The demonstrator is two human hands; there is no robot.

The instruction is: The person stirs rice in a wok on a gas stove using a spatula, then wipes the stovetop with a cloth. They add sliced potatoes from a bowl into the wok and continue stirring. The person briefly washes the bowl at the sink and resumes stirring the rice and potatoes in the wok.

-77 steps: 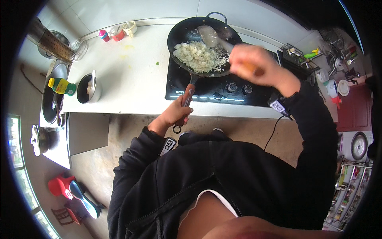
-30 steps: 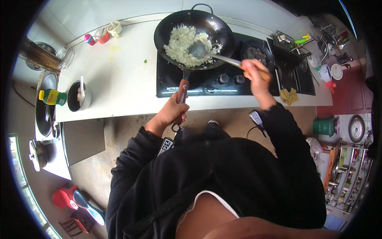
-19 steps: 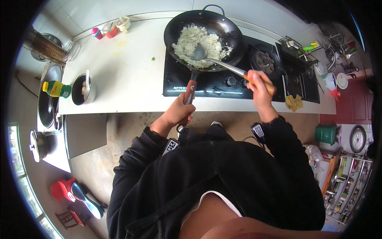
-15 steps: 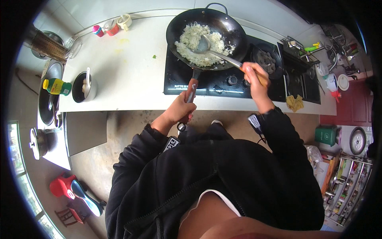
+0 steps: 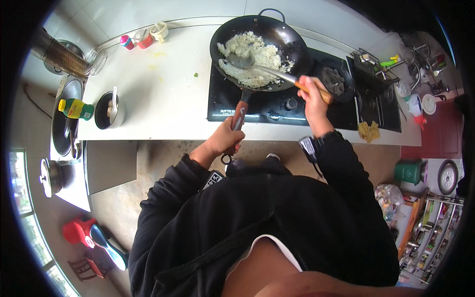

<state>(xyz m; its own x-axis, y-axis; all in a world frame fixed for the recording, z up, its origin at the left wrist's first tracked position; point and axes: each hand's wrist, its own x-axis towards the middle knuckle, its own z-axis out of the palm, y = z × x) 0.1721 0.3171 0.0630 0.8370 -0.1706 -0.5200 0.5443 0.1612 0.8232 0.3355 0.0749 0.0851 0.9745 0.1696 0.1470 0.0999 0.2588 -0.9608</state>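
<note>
My left hand [image 5: 226,137] is wrapped around the wooden handle [image 5: 240,115] of the big black pan [image 5: 292,42]. The fingers are curled tight around it, but I can't tell just how the hidden ones sit. I think I hold on there so the pan won't slide or tip, and because wood likely feels less hot than metal.

The pan sits on the left part of the black stove [image 5: 215,101], with its handle pointing toward me, easy to grab. The white rice [image 5: 262,54] is inside the pan, mostly on the near and left side.

My right hand [image 5: 312,97] holds the ladle [image 5: 277,74] by its wooden end, fingers bent around it. Its metal scoop is down in the rice. The long stick probably lets my hand be away from the heat.

A small pot [image 5: 120,116] with a white spoon [image 5: 115,99] stands off to the left on the white counter [image 5: 158,109], well apart from the stove, maybe so it's out of my way.
</note>
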